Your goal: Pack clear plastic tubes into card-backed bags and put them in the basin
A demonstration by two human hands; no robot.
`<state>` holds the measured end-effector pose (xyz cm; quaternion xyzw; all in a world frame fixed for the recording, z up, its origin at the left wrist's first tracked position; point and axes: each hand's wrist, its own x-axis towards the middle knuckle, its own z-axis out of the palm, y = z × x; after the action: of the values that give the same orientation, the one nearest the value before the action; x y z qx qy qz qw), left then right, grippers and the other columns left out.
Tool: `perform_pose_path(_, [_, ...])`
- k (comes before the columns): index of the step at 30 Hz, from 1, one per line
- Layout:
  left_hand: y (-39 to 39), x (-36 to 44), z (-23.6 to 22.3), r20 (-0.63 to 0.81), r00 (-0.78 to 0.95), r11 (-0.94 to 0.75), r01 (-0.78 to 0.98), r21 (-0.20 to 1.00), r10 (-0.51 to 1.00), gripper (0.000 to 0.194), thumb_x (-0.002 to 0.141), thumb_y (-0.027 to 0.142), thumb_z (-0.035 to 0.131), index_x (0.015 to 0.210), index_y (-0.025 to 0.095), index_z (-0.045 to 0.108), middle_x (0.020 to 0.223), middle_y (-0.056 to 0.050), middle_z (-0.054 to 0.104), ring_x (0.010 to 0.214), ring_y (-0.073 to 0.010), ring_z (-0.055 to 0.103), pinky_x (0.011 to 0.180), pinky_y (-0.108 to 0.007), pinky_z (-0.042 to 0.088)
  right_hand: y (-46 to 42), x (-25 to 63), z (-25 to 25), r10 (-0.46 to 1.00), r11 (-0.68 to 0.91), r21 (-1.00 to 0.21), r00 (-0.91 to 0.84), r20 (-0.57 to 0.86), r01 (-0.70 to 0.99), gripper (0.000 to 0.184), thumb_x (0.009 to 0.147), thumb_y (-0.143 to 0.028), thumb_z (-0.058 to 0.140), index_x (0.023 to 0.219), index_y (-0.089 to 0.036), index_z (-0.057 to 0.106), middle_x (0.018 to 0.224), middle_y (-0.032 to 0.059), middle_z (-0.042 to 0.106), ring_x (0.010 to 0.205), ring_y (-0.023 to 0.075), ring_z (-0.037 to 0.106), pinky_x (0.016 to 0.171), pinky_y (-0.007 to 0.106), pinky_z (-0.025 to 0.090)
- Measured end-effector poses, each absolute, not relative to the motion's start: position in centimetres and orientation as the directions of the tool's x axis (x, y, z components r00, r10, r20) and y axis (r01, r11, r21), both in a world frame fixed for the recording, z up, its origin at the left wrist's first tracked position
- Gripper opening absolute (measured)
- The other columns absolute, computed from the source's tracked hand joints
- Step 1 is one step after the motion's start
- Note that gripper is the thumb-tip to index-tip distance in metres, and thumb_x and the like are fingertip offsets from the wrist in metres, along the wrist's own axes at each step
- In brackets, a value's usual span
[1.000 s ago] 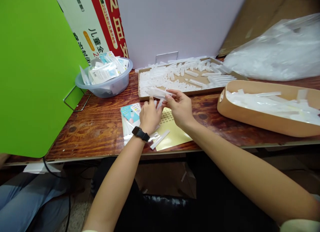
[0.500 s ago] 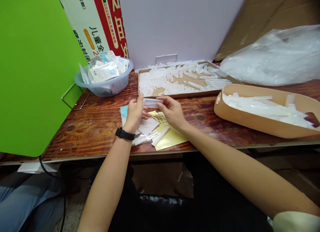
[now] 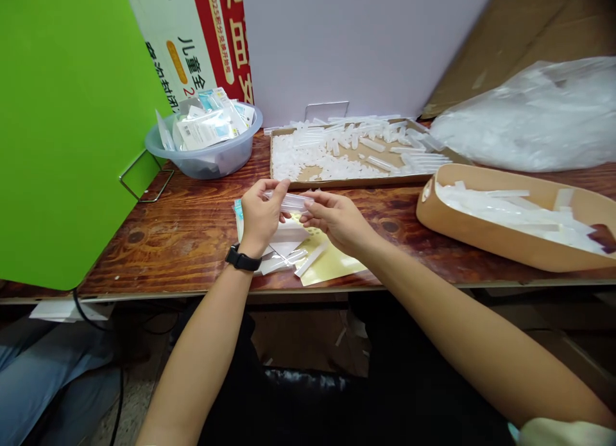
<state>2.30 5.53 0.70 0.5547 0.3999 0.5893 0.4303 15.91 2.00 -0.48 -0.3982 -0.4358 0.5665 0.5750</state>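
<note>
Over the yellow sheet (image 3: 332, 267) at lower centre, the left hand (image 3: 260, 218) and right hand (image 3: 337, 221) share a narrow fingertip grip on a clear plastic tube (image 3: 291, 202). Many like pieces lie heaped in the cardboard tray (image 3: 346, 184) at upper centre and the tan tub (image 3: 500, 248) at right.

Hidden, cut off
Left hand (image 3: 260, 220) and right hand (image 3: 337, 220) partly hide the clear plastic piece (image 3: 291, 202); the tan tray (image 3: 505, 248) crosses the right edge.
</note>
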Motion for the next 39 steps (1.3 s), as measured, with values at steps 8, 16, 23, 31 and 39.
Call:
perform_pose_path(8, [0.4,0.8,0.1,0.417,0.359,-0.541,0.671,0.507,0.835,0.058,0.085,0.051,0.056,0.125,0.010,0.049,0.130,-0.022,0.054,0.123,-0.0314,0.051,0.097,-0.043,0.046,2.2,19.7,0.5,0.957,0.183,-0.946,0.268,0.109,-0.269,0.036,0.058,-0.035,0.085,0.080,-0.016,0.062,0.063,-0.0026,0.062,0.053,0.0089,0.060,0.052,0.020,0.051])
perform_pose_path(16, [-5.7,-0.1,-1.3,0.218,0.721,-0.742,0.670,0.022,0.657,0.021,0.089,0.017,0.052,0.107,0.010,0.060,0.122,-0.015,0.062,0.120,-0.0296,0.054,0.097,-0.043,0.047,1.1,22.8,0.1,0.944,0.181,-0.956,0.314,0.103,-0.232,0.025,0.068,-0.033,0.080,0.079,-0.018,0.062,0.068,-0.0001,0.063,0.054,0.0110,0.060,0.051,0.023,0.051])
perform_pose_path(23, [-3.5,-0.8,-0.1,0.352,0.349,-0.467,0.815,0.343,0.868,0.021,0.094,0.021,0.038,0.083,0.018,0.055,0.076,-0.006,0.066,0.068,-0.0208,0.062,0.062,-0.032,0.044,-0.8,22.5,0.9,0.953,0.270,-0.948,0.190,0.237,-0.168,0.039,0.065,-0.047,0.080,0.087,-0.020,0.064,0.072,0.0005,0.065,0.060,0.0129,0.062,0.057,0.027,0.054])
perform_pose_path(31, [-0.5,0.0,0.3,0.449,0.092,-0.344,0.781,0.521,0.889,0.016,0.094,0.023,0.036,0.088,0.018,0.050,0.081,-0.008,0.067,0.072,-0.0220,0.063,0.063,-0.032,0.043,-1.7,19.9,0.8,0.975,0.184,-0.973,0.098,0.199,0.142,0.033,0.074,-0.043,0.071,0.088,-0.014,0.062,0.059,0.0000,0.061,0.053,0.0140,0.060,0.054,0.028,0.053])
perform_pose_path(39, [0.0,2.7,-0.9,0.694,0.233,-0.583,0.746,0.322,0.681,0.024,0.095,0.018,0.035,0.110,0.009,0.051,0.108,-0.018,0.066,0.099,-0.0256,0.066,0.080,-0.038,0.053,-1.2,17.1,-0.6,0.922,0.230,-0.910,0.221,0.317,0.344,0.025,0.082,-0.033,0.057,0.096,-0.014,0.062,0.063,0.0019,0.063,0.056,0.0173,0.063,0.057,0.030,0.052])
